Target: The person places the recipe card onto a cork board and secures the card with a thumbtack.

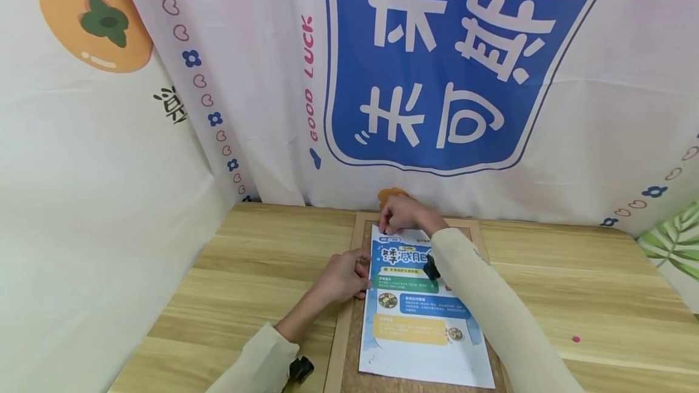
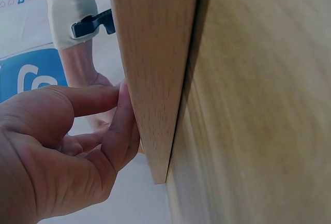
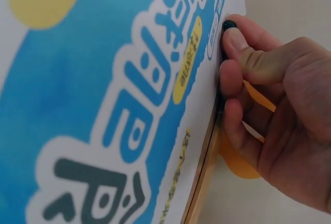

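Note:
A printed poster [image 1: 420,359] with blue, green and yellow panels lies on a wood-framed cork board [image 1: 340,344]. At its top left corner my right hand [image 1: 403,212] pinches a small dark green push pin [image 3: 229,25] between thumb and index finger, right at the paper. The other fingers of that hand curl by the board's top edge. My left hand [image 1: 344,276] rests at the poster's left edge, over the frame's left side. Close up, its bent fingertips [image 2: 124,100] press down just past the wooden frame [image 2: 150,69]; the paper beneath them is hidden.
The board lies on a wood-grain table [image 1: 262,272]. To its right is a small pinkish-red object [image 1: 576,339] on the tabletop. A printed white cloth [image 1: 262,108] hangs behind the table, close beyond the board's far edge.

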A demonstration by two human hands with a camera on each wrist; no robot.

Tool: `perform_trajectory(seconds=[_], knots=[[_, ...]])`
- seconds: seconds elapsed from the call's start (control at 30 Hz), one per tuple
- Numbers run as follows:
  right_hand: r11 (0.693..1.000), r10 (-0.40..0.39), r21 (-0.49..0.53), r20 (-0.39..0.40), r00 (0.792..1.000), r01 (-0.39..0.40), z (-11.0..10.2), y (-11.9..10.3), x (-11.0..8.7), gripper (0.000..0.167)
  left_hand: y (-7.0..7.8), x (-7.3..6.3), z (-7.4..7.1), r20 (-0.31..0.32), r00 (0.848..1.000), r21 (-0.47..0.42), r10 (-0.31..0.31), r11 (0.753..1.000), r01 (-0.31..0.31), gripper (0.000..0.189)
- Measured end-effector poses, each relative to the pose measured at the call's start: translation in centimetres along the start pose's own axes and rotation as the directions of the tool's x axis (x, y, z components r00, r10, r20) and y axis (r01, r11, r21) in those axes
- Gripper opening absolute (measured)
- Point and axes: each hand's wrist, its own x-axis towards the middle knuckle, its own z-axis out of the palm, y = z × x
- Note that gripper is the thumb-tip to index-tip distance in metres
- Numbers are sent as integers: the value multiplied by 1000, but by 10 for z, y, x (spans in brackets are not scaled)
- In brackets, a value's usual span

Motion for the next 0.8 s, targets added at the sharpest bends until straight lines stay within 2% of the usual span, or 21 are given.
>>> perform_trajectory(seconds=[0.4,0.6,0.8], knots=[[991,-48,-128,22,999,50,-4,-6,4,22,0,0,1,5,1000,3,-12,1000,12,48],[990,-32,-138,10,999,33,-4,-6,4,25,0,1,1,0,1000,1,-9,1000,9,48],[987,-51,-151,0,999,51,-4,-5,3,25,0,2,2,2,1000,3,-16,1000,16,47]])
